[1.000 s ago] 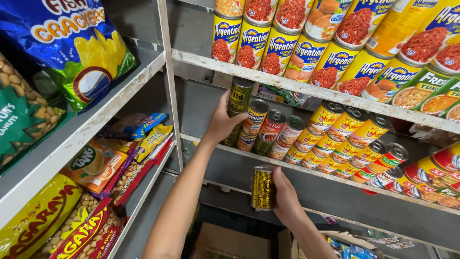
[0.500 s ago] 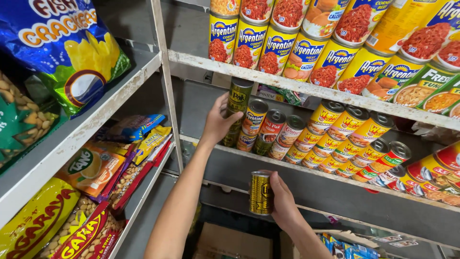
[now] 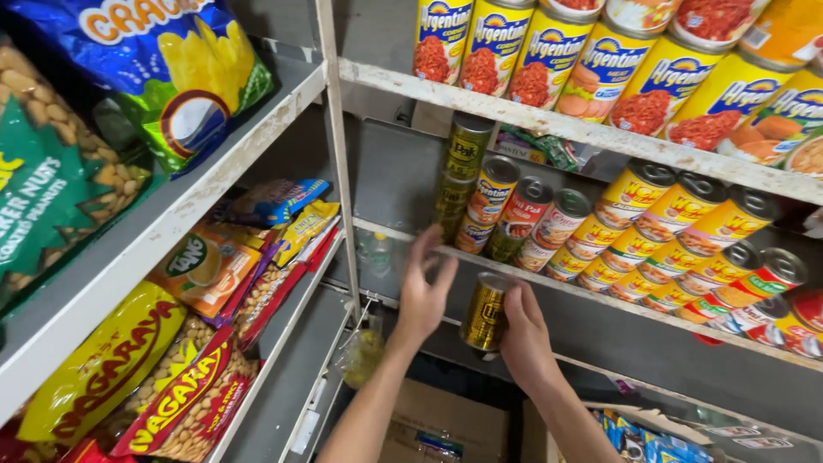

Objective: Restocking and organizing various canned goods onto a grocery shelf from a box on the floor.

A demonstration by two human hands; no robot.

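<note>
Head view: a person stocked cans on a shop shelf.
The right hand gripped a gold metal can, held in the air just below the middle shelf; the left hand was spread, empty, beside it. Rows of glossy cylindrical cans already lay there; this can was not yet shelved. Crinkly snack bags filled the left racks.

Snack bags on left shelves; cardboard box below; yellow-labelled cans top shelf.

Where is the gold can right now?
In the head view, the gold can sits centre frame in the right hand, just below the middle shelf edge.
</note>
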